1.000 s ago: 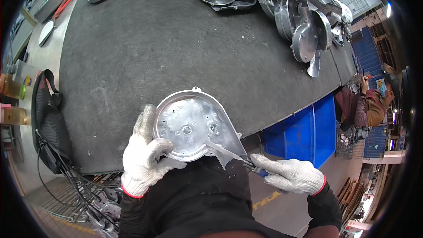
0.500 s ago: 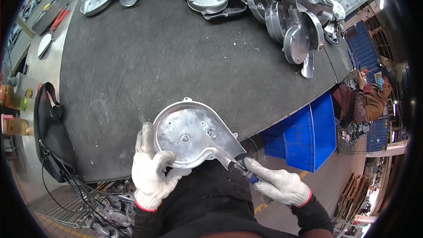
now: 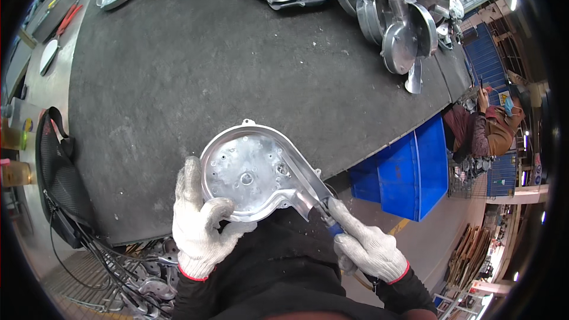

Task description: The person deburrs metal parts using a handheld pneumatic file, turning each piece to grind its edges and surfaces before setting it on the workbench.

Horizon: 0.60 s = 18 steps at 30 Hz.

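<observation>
A gloved left hand (image 3: 204,228) pinched the rim of a round metal casting (image 3: 243,160) at its 8 o'clock side, the part sitting just off centre toward 7 o'clock, at the near edge of a dark worktop (image 3: 207,71). The right hand (image 3: 373,246), at 4 o'clock, closed around a blue-handled tool (image 3: 335,227), its blade inside the casting. Uneven pressure could have sent the blade skidding; a loose hold could have let the part tip. A yellow sign (image 3: 504,97) near 3 o'clock was too small to read.
</observation>
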Tool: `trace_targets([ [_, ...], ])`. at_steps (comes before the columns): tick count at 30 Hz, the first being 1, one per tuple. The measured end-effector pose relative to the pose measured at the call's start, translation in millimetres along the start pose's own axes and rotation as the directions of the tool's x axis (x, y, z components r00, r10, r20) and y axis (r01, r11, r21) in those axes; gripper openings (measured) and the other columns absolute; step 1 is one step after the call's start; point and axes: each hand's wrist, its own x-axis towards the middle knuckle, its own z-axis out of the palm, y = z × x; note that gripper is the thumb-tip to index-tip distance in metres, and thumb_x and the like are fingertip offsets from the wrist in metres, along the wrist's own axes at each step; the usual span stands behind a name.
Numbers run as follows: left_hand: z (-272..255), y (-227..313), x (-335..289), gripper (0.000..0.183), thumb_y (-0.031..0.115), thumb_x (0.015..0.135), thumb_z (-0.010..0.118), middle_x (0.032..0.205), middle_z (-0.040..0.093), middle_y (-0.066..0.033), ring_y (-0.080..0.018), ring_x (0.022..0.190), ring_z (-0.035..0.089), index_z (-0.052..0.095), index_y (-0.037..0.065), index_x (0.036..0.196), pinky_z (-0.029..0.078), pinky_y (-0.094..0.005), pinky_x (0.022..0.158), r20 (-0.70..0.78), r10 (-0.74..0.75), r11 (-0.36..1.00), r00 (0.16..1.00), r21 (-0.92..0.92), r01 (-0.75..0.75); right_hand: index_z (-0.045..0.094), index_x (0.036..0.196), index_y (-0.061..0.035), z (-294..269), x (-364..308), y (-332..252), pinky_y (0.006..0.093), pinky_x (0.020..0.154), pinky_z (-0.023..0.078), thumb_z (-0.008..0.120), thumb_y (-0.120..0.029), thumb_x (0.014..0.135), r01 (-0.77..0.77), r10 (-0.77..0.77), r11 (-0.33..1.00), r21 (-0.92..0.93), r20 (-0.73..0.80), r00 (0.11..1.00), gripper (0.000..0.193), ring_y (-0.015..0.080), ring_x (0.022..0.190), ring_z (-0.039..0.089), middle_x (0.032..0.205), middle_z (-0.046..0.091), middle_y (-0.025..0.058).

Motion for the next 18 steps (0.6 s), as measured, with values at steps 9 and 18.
trace_targets([
  [9, -4.1, 0.1, 1.7, 0.048, 0.030, 0.052, 0.101, 0.160, 0.040, -0.0329, -0.0414, 0.133, 0.059, 0.072, 0.010, 0.085, 0.057, -0.0424, 0.097, -0.019, 0.024, 1.000, 1.000, 0.018, -0.023, 0.031, 0.166, -0.0227, -3.8, 5.5, -8.7, 0.0321, 0.068, 0.059, 0.054, -0.025, 0.104, 0.038, -0.038, 0.998, -0.058, 0.009, 0.999, 0.066, 0.0169, 0.066, 0.072, 0.077, 0.069, 0.0084],
  [18, -19.6, -14.0, 21.9, 0.047, 0.025, 0.050, 0.101, 0.159, 0.042, -0.0328, -0.0470, 0.145, 0.047, 0.073, 0.010, 0.085, 0.055, -0.0465, 0.103, 0.169, -0.051, 0.995, 0.984, -0.071, 0.064, 0.034, 0.164, -0.0215, -26.5, 4.7, -15.5, 0.0364, 0.077, 0.061, 0.058, -0.029, 0.104, 0.298, -0.269, 0.875, -0.381, 0.128, 0.955, 0.065, 0.0262, 0.083, 0.074, 0.121, 0.075, 0.0093],
])
